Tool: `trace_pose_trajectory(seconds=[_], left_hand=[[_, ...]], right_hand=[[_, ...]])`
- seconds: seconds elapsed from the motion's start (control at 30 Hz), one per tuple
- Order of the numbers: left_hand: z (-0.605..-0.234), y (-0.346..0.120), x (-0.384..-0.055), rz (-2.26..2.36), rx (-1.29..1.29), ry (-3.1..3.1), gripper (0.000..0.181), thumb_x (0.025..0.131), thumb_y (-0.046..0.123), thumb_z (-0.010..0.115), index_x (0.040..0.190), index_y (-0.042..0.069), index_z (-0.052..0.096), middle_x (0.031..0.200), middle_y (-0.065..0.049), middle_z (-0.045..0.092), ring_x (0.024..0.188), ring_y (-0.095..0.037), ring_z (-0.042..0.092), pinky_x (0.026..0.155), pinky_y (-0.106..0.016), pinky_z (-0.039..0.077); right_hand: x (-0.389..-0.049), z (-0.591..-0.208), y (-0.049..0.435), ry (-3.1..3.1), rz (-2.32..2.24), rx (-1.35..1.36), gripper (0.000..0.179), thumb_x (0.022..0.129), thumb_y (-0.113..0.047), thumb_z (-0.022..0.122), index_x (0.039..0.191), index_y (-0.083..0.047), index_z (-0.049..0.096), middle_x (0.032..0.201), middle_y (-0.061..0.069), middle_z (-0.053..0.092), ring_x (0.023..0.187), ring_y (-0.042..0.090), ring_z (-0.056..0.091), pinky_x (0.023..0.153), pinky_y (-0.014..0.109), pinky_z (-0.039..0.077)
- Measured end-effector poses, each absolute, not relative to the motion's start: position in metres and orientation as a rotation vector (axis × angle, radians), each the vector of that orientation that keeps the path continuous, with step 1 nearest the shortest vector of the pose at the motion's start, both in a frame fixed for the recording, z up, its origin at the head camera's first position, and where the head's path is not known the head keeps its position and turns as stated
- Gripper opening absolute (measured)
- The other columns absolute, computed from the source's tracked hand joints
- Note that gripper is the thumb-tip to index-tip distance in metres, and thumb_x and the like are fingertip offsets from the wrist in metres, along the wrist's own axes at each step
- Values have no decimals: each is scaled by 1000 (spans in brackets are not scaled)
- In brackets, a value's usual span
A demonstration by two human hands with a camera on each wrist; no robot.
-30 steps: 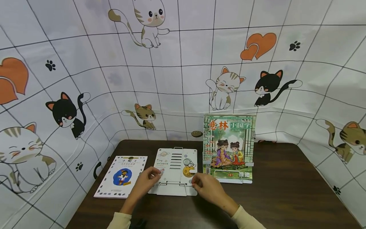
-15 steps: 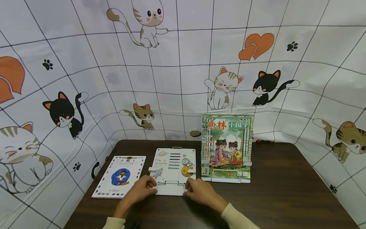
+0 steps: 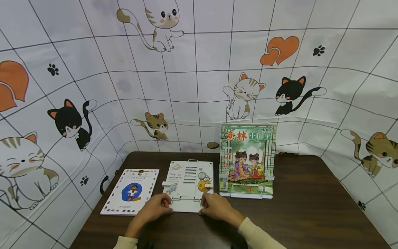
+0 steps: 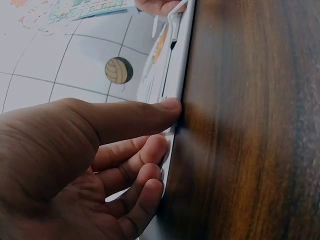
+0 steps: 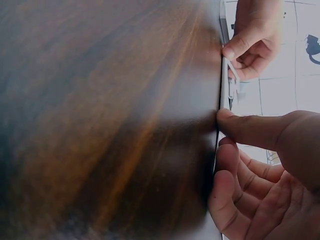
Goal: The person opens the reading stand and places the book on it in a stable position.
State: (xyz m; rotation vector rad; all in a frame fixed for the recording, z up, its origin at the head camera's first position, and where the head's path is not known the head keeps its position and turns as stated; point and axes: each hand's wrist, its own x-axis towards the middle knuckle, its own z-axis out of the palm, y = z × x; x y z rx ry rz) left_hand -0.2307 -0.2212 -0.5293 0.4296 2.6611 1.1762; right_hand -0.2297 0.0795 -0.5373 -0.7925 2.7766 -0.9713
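A white book stand (image 3: 184, 188) with "Tiny universe" and space pictures lies on the table in the head view. Its wire page holders cross the front part. My left hand (image 3: 154, 206) grips the stand's front left corner, thumb at the front edge and fingers bent along the side. At the front right corner my right hand (image 3: 218, 207) holds the stand in a like way. In the left wrist view the left thumb (image 4: 135, 119) touches the stand's thin edge. The right thumb (image 5: 250, 130) presses that same edge in the right wrist view.
To the left lies a white book (image 3: 132, 192) with a blue round picture. A green magazine (image 3: 248, 155) leans upright on another stand at the right. The dark wooden table (image 3: 311, 207) reaches back to a cat-patterned cloth (image 3: 199, 86).
Both hands have come down from the sides of the stand to its front corners, uncovering its left clip and rocket picture. Over the last half second they have barely moved.
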Motion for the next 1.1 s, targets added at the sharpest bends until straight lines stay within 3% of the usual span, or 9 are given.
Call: trace_pose_trajectory(seconds=[0.1,0.3,0.5,0.9,1.1], left_hand=[[-529,-221,-230,1181,403,2667,26,83,12,89,97,7,68,81,1,59,69,-11,51,61,-24,40],[-530,-220,-228,1233,383,2657,28,81,10,91,94,7,66,80,0,60,68,-12,53,61,-24,42],[-533,-219,-230,1237,411,2699,30,80,10,91,91,10,63,75,2,57,64,-8,51,59,-23,42],[-539,-218,-230,1272,380,2730,31,78,8,92,85,13,62,72,4,57,62,-8,52,58,-24,42],[-541,-224,-232,1308,401,2640,26,82,10,90,93,10,66,80,2,61,70,-10,57,63,-24,47]], right_hand=[[-229,-534,78,2756,-989,-760,31,86,-29,90,89,-19,61,73,-12,67,63,0,55,58,25,46],[-250,-581,80,2771,-965,-767,34,85,-37,89,87,-29,57,70,-22,58,60,-4,51,55,21,42],[-261,-601,81,2840,-930,-824,36,85,-39,89,85,-34,54,68,-23,55,57,-3,50,51,22,40],[-260,-606,79,2895,-920,-895,36,84,-38,90,85,-34,55,70,-26,53,59,-5,48,49,22,37],[-247,-577,85,2762,-1048,-951,25,93,-33,84,91,-26,60,74,-19,60,59,-4,51,51,22,42]])
